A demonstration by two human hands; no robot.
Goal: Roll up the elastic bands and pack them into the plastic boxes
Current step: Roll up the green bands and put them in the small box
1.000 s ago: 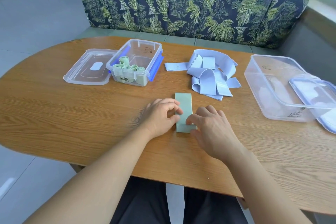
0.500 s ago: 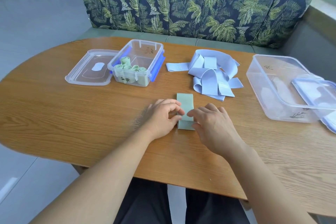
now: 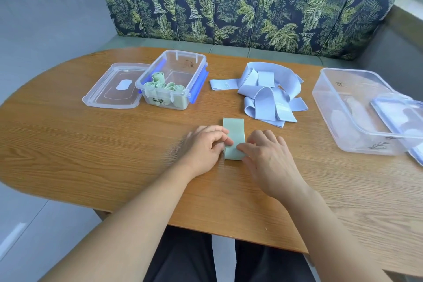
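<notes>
A pale green elastic band (image 3: 234, 130) lies flat on the wooden table (image 3: 68, 144), its near end rolled into a short roll. My left hand (image 3: 203, 149) pinches that roll from the left. My right hand (image 3: 267, 158) grips it from the right, fingers curled over it. A small clear box with blue clips (image 3: 176, 75) at the back left holds several rolled green bands (image 3: 160, 86). A heap of loose light-blue bands (image 3: 267, 96) lies behind my hands.
The small box's lid (image 3: 114, 89) lies flat to its left. A large clear box (image 3: 357, 110) stands at the right with its lid (image 3: 402, 117) leaning on it. A leaf-patterned sofa (image 3: 229, 2) runs behind the table.
The roll has advanced away from me along the green band, so less flat band shows. Both hands moved forward with it.
</notes>
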